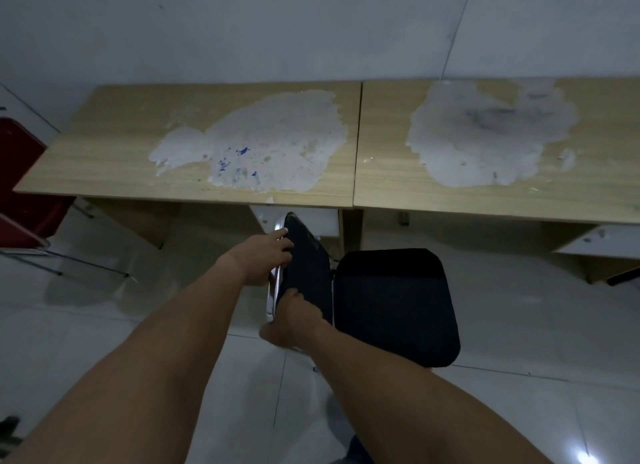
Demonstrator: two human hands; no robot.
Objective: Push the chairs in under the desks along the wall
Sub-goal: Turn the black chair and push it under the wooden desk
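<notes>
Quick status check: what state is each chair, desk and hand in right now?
black chair: out on the floor, seat facing right, not under a desk
left hand: grips the backrest's far edge
right hand: grips the backrest's near edge
left desk: top badly worn
right desk: top worn
red chair: beside left desk

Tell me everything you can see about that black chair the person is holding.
The black chair has a dark padded seat with rounded corners, a dark backrest and a shiny metal frame. It stands on the pale tiled floor in front of the desks, turned sideways with its seat pointing right, not yet pushed under. The left hand grips the backrest's far end and the right hand its near end.
</notes>
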